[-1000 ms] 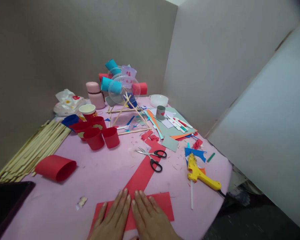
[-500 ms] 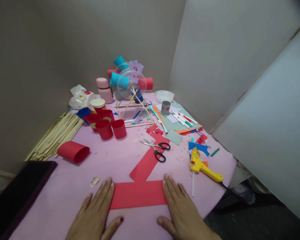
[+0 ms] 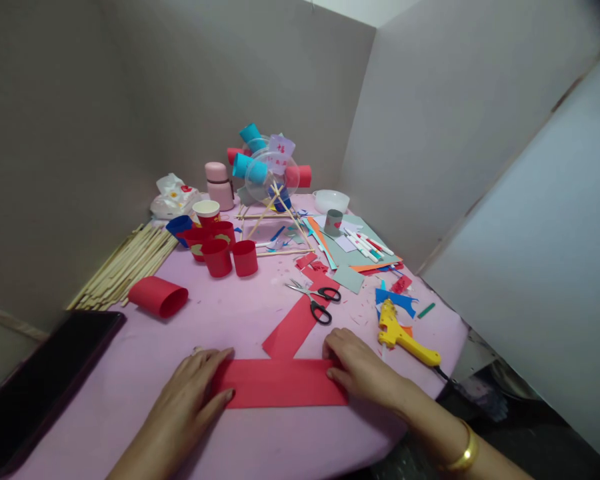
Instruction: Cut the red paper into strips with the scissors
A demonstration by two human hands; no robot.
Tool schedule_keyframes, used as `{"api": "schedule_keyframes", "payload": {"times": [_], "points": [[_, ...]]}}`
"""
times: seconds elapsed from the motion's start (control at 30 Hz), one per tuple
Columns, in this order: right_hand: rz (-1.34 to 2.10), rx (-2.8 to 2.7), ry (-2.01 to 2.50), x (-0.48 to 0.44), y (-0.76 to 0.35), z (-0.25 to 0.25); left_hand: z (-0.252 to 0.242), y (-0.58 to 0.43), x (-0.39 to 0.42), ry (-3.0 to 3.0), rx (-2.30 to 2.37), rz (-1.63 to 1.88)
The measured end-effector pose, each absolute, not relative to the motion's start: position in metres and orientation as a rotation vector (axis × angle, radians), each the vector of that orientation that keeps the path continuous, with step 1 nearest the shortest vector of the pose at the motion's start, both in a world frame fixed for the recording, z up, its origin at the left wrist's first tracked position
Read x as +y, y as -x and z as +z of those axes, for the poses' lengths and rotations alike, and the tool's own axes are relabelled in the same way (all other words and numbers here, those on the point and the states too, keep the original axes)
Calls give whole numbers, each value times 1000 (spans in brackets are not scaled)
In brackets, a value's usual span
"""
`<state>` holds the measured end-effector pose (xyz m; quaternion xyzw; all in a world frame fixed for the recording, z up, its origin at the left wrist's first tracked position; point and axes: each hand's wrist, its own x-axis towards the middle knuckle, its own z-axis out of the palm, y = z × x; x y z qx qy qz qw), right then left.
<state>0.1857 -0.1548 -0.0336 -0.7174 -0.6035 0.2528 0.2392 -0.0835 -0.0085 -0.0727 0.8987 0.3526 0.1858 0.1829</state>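
Hands curled onto the red paper strip (image 3: 280,383), lower centre of the frame.
Half a second ago your palms lay flat beside it; now your left hand (image 3: 193,390) bends over its left end, your right hand (image 3: 360,367) over its right, fingertips touching the paper. Whether you pinch it, I cannot tell.

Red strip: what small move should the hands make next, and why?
Probably slide both hands inward, pressing the strip flat. The left hand rests on its left end and the right hand curls over its right end, while its middle lies untouched on the table.
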Motion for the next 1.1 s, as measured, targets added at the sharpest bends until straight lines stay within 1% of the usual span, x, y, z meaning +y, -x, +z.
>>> {"api": "schedule_keyframes", "payload": {"times": [0.1, 0.2, 0.27, 0.37, 0.47, 0.57, 0.67, 0.7, 0.77, 0.8, 0.83, 0.87, 0.9, 1.1], "points": [[938, -1476, 1817, -153, -188, -32, -67, 82, 0, -2329, 990, 567], [1176, -1176, 1583, -149, -187, -31, -56, 76, 0, -1863, 1157, 893], [1250, -962, 1421, -142, -184, -32, -48, 68, -8, -1463, 1226, 1110], [1289, -739, 1239, -126, -174, -40, -42, 49, -29, -1264, 1182, 1124], [1287, -625, 1138, -108, -154, -51, -41, 21, -46, -909, 962, 1074], [1220, -632, 1122, -96, -134, -63, -35, -6, -47, -739, 804, 1010], [1145, -749, 1170, -91, -132, -63, -25, -21, -35, -556, 782, 968], [1068, -833, 1242, -91, -138, -59, -21, -23, -30, -520, 792, 964], [809, -1024, 1460, -90, -158, -48, -16, -26, -19, -503, 804, 975], [418, -1271, 1768, -90, -170, -42, -14, -27, -14, -496, 803, 978], [286, -1336, 1884, -90, -182, -36, -13, -27, -10, -489, 802, 978], [226, -1387, 1958, -89, -193, -32, -12, -27, -6, -483, 803, 975], [181, -1445, 2032, -88, -202, -30, -12, -26, -2, -474, 808, 970], [227, -1622, 2177, -81, -209, -46, -17, -17, 6, -392, 909, 1013]]}}
